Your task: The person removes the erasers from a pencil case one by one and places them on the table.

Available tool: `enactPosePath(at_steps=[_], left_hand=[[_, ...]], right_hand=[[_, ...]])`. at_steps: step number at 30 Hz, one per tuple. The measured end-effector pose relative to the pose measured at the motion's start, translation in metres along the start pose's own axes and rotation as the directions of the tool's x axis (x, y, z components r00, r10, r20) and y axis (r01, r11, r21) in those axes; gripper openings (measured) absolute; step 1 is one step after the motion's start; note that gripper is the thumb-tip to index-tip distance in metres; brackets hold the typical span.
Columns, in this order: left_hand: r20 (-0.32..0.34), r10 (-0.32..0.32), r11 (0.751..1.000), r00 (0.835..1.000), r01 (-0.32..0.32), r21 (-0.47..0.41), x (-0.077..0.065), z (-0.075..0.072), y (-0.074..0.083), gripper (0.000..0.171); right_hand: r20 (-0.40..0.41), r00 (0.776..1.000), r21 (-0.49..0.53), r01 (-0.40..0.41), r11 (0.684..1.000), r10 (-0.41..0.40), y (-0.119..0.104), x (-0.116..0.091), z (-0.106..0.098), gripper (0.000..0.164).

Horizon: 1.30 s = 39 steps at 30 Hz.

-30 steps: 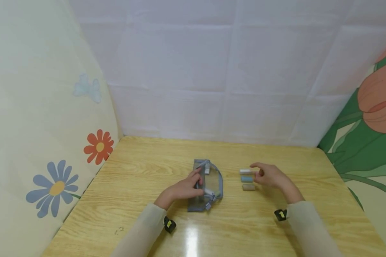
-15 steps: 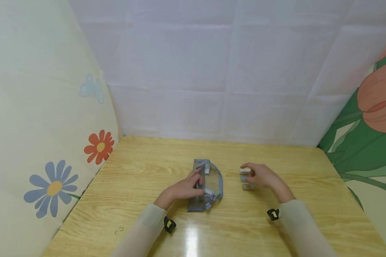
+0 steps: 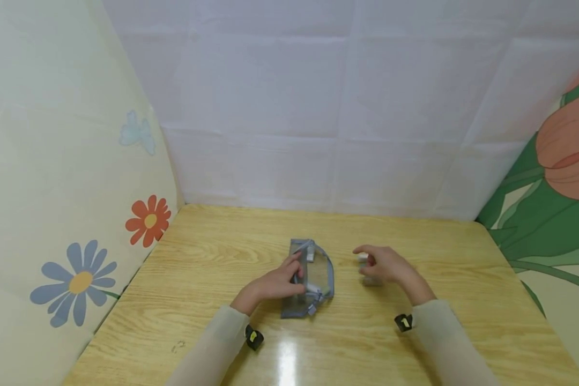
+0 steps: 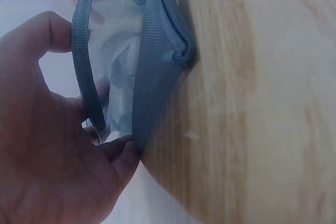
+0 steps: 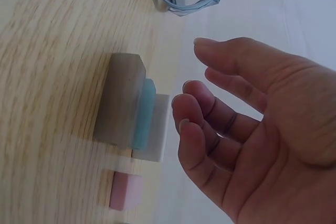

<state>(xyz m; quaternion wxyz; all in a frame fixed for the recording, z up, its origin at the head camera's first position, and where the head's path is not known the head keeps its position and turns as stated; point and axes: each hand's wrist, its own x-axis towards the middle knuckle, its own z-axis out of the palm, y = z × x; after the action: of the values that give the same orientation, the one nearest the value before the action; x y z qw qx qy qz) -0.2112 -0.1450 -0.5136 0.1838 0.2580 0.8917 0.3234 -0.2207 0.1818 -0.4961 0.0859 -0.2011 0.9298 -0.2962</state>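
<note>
My left hand (image 3: 279, 281) holds a grey-blue mesh pouch (image 4: 165, 61) on the table. In the left wrist view its thumb touches the pouch's strip-like edge, and other fingers curl at the near corner. Whitish pieces (image 3: 311, 253) show in or through the mesh. To the right, my right hand (image 3: 390, 265) hovers over a row of small blocks, fingers loosely bent, nothing between them. In the right wrist view, a grey-brown block (image 5: 121, 98), a light blue block (image 5: 145, 114) and a white block (image 5: 158, 129) lie side by side. From the head, the hand partly hides them.
A pink block (image 5: 126, 190) lies beside the row in the right wrist view. The wooden table (image 3: 212, 257) ends at a white cloth backdrop (image 3: 270, 107). Flower-printed sheets (image 3: 82, 281) stand at both sides.
My right hand has moved left over the blocks and now covers more of them. The left hand and the pouch stay in place.
</note>
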Motion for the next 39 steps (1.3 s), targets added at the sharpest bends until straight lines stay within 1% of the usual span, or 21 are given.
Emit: enactPosePath(at_steps=[3,8,13,16,19,23,30,39], left_hand=[[-0.003,-0.003,1.000,1.000,0.003,0.004,0.002,0.002,-0.003,0.031],[-0.007,-0.012,1.000,1.000,0.012,0.009,0.003,0.003,-0.006,0.031],[-0.001,0.006,1.000,1.000,-0.006,0.010,0.001,0.001,-0.003,0.031],[0.000,0.010,1.000,1.000,-0.010,0.003,0.000,0.000,-0.001,0.031],[0.001,0.002,1.000,1.000,-0.002,0.008,0.000,0.000,0.001,0.031],[-0.006,0.011,1.000,1.000,-0.011,0.012,0.000,0.000,0.001,0.033],[-0.009,0.005,1.000,1.000,-0.005,0.014,0.001,0.001,0.000,0.032],[-0.005,-0.002,1.000,1.000,0.002,-0.001,0.000,0.000,0.001,0.032]], right_hand=[[0.001,1.000,-0.009,0.005,1.000,-0.005,-0.004,0.000,0.002,0.046],[0.005,1.000,0.005,0.030,1.000,-0.030,-0.011,0.000,0.006,0.046],[0.015,1.000,-0.003,0.026,1.000,-0.026,-0.017,0.001,0.010,0.047],[0.015,0.999,-0.002,0.047,0.999,-0.046,-0.019,0.002,0.013,0.046],[0.014,0.997,-0.004,0.070,0.998,-0.070,-0.021,0.003,0.015,0.046],[0.016,0.996,-0.010,0.084,0.996,-0.084,-0.023,0.004,0.019,0.045],[0.040,0.994,0.017,0.106,0.994,-0.106,-0.029,0.006,0.024,0.046],[0.063,0.989,-0.014,0.137,0.990,-0.136,-0.034,0.009,0.032,0.045]])
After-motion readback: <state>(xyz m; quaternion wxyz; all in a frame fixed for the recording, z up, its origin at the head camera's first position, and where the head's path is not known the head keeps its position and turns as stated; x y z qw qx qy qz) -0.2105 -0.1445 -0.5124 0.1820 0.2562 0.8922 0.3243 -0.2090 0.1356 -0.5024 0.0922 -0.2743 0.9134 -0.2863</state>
